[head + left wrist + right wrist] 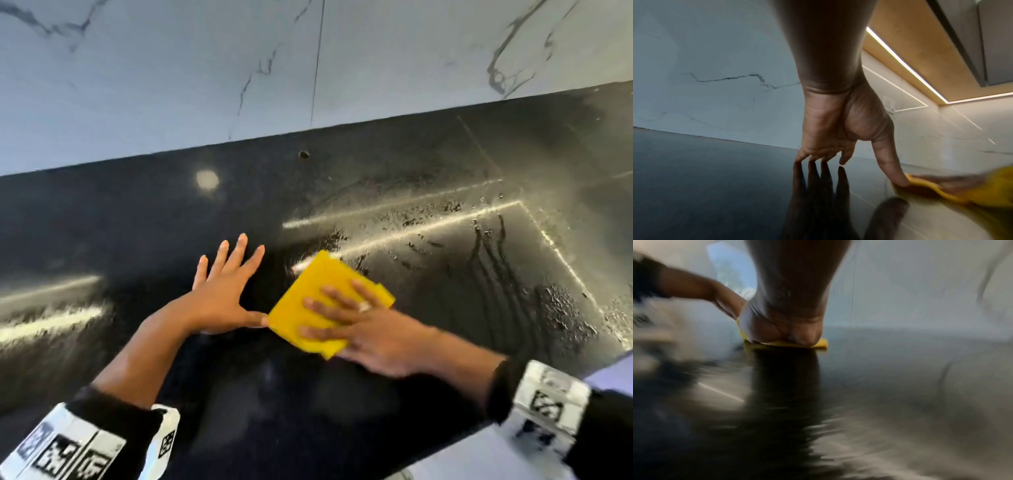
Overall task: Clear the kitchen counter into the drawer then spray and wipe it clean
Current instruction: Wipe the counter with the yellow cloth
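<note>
A folded yellow cloth (311,294) lies flat on the black counter (137,219). My right hand (359,322) presses down on it with straight, spread fingers, a ring on one of them. My left hand (226,291) rests flat on the counter just left of the cloth, fingers splayed, its thumb tip touching the cloth's left corner. In the left wrist view the left hand (840,138) stands on its fingertips with the thumb against the yellow cloth (962,191). The right wrist view is blurred; the heel of my right hand (785,327) sits on the yellow cloth (823,344).
Wet streaks and droplets (486,246) cover the counter to the right of the cloth. A white marble backsplash (171,75) runs along the back. A small round hole (303,154) sits near the wall. The counter's front edge (603,363) shows at lower right.
</note>
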Demonstrator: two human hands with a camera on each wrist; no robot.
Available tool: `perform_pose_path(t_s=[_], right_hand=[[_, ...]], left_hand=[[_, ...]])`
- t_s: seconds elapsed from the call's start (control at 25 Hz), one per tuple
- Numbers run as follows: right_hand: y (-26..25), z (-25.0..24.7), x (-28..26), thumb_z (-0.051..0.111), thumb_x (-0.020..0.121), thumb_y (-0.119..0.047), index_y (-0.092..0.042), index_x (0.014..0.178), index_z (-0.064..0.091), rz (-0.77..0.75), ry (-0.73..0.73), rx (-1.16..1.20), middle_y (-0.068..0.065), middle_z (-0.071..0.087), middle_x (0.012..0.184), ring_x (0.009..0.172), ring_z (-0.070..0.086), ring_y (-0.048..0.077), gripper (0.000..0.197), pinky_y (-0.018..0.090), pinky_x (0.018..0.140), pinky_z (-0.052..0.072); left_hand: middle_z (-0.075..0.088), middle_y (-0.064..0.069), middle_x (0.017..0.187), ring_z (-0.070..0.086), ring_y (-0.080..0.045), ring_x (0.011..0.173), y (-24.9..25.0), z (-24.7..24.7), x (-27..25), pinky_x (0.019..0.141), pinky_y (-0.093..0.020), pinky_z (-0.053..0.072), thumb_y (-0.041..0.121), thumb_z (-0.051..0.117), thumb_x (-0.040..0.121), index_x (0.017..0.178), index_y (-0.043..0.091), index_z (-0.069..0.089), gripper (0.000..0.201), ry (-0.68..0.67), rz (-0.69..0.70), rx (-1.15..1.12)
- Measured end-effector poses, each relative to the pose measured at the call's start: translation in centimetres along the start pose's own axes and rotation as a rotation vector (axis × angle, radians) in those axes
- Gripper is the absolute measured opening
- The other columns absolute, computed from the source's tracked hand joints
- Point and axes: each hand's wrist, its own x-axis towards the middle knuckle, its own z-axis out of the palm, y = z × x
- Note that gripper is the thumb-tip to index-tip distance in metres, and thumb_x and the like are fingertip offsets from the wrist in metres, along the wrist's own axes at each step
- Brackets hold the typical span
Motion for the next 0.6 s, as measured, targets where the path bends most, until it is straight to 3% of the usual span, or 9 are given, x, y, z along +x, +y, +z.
perform_pose_path(t_s=[0.08, 0.12, 0.2, 0.24, 0.32, 0.4, 0.48, 0.56, 0.6], right_hand=[[7.0, -0.9, -1.0, 0.002, 0.098, -0.063, -0.046, 0.152, 0.007, 0.181, 0.044, -0.015, -0.004, 0.000, 0.165, 0.151, -0.008, 0.020, 0.057, 0.046, 0.117, -0.013], [9.9, -2.2, -0.2, 0.002, 0.097, -0.064, -0.048, 0.148, -0.001, 0.386, 0.067, 0.065, -0.003, -0.005, 0.165, 0.152, -0.009, 0.022, 0.053, 0.049, 0.118, -0.011], [12.6, -3.8, 3.2, 0.017, 0.103, -0.054, -0.053, 0.147, -0.001, 0.749, 0.179, 0.252, -0.008, -0.012, 0.164, 0.152, -0.011, 0.026, 0.047, 0.056, 0.118, -0.008], [11.2, -4.0, 5.0, 0.022, 0.104, -0.050, -0.052, 0.150, 0.002, 0.818, 0.189, 0.283, -0.008, -0.014, 0.164, 0.151, -0.012, 0.028, 0.050, 0.060, 0.117, -0.007], [4.6, -2.8, 6.9, 0.023, 0.104, -0.049, -0.048, 0.153, 0.003, 0.724, 0.117, 0.225, -0.005, -0.018, 0.163, 0.150, -0.015, 0.032, 0.052, 0.063, 0.116, -0.008], [-4.5, 0.4, 4.7, 0.020, 0.102, -0.051, -0.045, 0.154, 0.003, 0.350, 0.063, 0.085, -0.002, -0.018, 0.163, 0.149, -0.017, 0.035, 0.055, 0.062, 0.114, -0.012], [-11.2, 4.2, -1.0, 0.021, 0.100, -0.051, -0.044, 0.154, 0.006, 0.047, 0.051, 0.012, -0.004, -0.010, 0.165, 0.150, -0.014, 0.032, 0.056, 0.057, 0.114, -0.015], [-9.9, 5.9, -6.5, 0.022, 0.100, -0.053, -0.049, 0.152, 0.010, 0.001, 0.113, -0.053, -0.009, 0.000, 0.165, 0.152, -0.002, 0.028, 0.054, 0.048, 0.116, -0.012], [-7.5, 6.3, -8.6, 0.019, 0.100, -0.057, -0.050, 0.151, 0.010, 0.095, 0.179, -0.057, -0.010, 0.004, 0.164, 0.152, 0.006, 0.028, 0.053, 0.044, 0.117, -0.008]], left_hand=[[-0.044, 0.004, 0.149, -0.036, -0.022, 0.141, 0.3, 2.2, -1.9, 0.117, -0.049, -0.016, 0.059, 0.065, 0.081, 0.148, 0.036, -0.024, 0.114, 0.037, -0.001, 0.003], [-0.045, 0.005, 0.149, -0.037, -0.021, 0.140, 0.6, 3.2, -2.7, 0.117, -0.048, -0.017, 0.058, 0.062, 0.084, 0.148, 0.036, -0.024, 0.110, 0.052, -0.013, -0.004], [-0.043, 0.006, 0.150, -0.036, -0.019, 0.141, 0.8, 5.0, -4.2, 0.117, -0.047, -0.017, 0.054, 0.059, 0.088, 0.150, 0.035, -0.021, 0.104, 0.089, -0.055, -0.034], [-0.041, 0.006, 0.151, -0.033, -0.019, 0.142, 0.8, 5.5, -4.9, 0.117, -0.047, -0.016, 0.052, 0.059, 0.089, 0.151, 0.033, -0.020, 0.102, 0.109, -0.084, -0.048], [-0.037, 0.005, 0.154, -0.029, -0.019, 0.144, 0.9, 6.2, -6.1, 0.119, -0.047, -0.012, 0.048, 0.060, 0.090, 0.153, 0.029, -0.018, 0.102, 0.126, -0.133, -0.055], [-0.035, 0.004, 0.155, -0.027, -0.020, 0.145, 1.2, 6.9, -7.3, 0.119, -0.049, -0.010, 0.047, 0.064, 0.088, 0.153, 0.028, -0.017, 0.106, 0.130, -0.165, -0.072], [-0.039, 0.004, 0.152, -0.031, -0.021, 0.143, 1.8, 7.9, -8.8, 0.119, -0.049, -0.013, 0.052, 0.070, 0.081, 0.150, 0.031, -0.021, 0.116, 0.101, -0.147, -0.066], [-0.041, 0.004, 0.151, -0.033, -0.022, 0.142, 3.4, 9.8, -10.4, 0.118, -0.050, -0.014, 0.057, 0.069, 0.079, 0.150, 0.031, -0.022, 0.118, 0.069, -0.120, -0.038], [-0.040, 0.004, 0.152, -0.032, -0.023, 0.143, 4.5, 10.9, -11.1, 0.118, -0.051, -0.013, 0.058, 0.067, 0.080, 0.151, 0.031, -0.021, 0.116, 0.074, -0.120, -0.033]])
